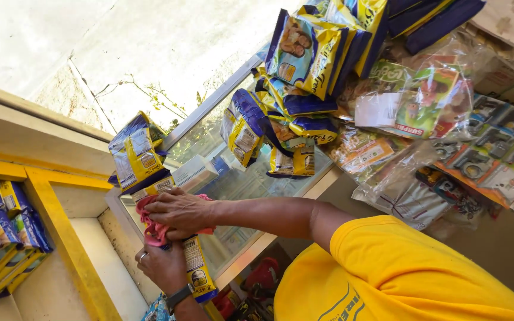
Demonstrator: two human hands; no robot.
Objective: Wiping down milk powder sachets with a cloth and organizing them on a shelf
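From the head camera we see our right hand (pixel 176 213) pressing a pink cloth (pixel 153 229) against a yellow-and-blue snack packet (pixel 196 270), its grip clenched on the cloth. Our left hand (pixel 162 264), with ring and wristwatch, grasps that packet from below, over the glass worktop (pixel 239 184). Another packet (pixel 137 153) stands just above the hands, and more packets (pixel 298 89) hang beyond.
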